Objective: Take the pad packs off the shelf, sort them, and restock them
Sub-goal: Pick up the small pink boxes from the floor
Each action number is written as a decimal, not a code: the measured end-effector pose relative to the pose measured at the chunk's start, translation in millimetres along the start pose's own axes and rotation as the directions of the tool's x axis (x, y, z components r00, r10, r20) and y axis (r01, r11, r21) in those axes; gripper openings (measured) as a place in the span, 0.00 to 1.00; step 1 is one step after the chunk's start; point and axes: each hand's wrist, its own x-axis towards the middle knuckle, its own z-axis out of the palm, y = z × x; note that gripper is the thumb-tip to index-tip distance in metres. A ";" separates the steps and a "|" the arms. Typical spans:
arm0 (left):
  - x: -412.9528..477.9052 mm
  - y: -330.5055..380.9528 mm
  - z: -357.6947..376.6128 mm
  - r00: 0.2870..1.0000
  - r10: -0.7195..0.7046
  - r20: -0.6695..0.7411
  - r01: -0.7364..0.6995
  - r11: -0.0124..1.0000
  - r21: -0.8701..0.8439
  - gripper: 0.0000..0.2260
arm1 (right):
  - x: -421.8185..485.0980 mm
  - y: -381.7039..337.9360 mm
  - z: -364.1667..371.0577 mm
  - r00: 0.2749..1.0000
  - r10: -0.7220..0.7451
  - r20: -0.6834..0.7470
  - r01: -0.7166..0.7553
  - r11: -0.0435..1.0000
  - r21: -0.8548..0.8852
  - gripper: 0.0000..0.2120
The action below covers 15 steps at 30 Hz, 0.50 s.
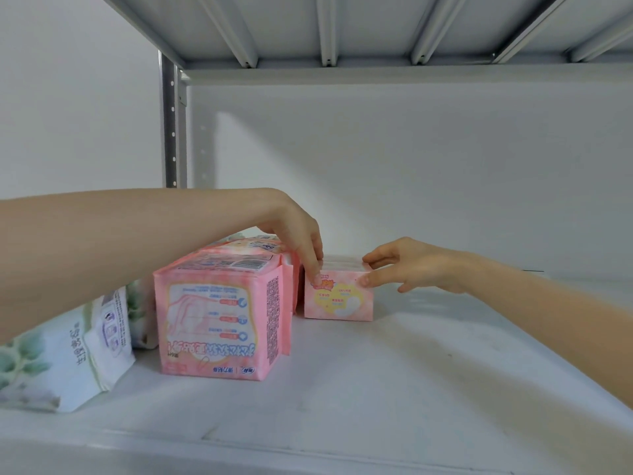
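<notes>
Looking down from the head view, both bare arms reach into a grey metal shelf bay. The small pink pad pack [338, 301] stands upright on the shelf board [394, 382], about mid-depth, with both hands on it. The left hand [298, 234] comes over from the left. Its fingers [313, 265] point pretty much straight down and lie against the pack's top-left front corner, not curled round anything. Its thumb is hidden, so there's no real grip to see there.

The right hand [409, 265] comes in from the other side and pinches the top-right corner, thumb on the front face and fingers laid over the top edge. There seem to be more packs of that size lined up behind it, but I can't count them.

Just left of it, nearly touching, is a large pink pad pack [219, 318] with its print upside down. More of the same are stacked behind it, under the left wrist. Further left, a green-and-white pack [65, 358] leans over at an angle. The grey upright post [170, 125] stands at the back left, and the ribbed underside of the upper shelf [376, 25] is overhead.
</notes>
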 end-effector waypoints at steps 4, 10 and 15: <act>-4.7 2.1 3.5 0.998 0.009 -0.054 -0.009 1.000 -0.005 0.26 | 0.0 -1.6 -0.6 1.000 0.011 0.004 -0.011 1.000 -0.022 0.30; -18.8 8.3 4.6 0.991 -0.033 -0.133 0.022 0.996 -0.084 0.27 | -2.0 -3.6 1.2 0.999 -0.043 -0.029 0.039 0.991 -0.125 0.35; -50.5 15.9 0.1 0.909 0.002 -0.418 -0.079 0.983 -0.168 0.28 | -24.3 -10.5 4.4 0.974 -0.124 -0.190 0.071 0.963 -0.259 0.32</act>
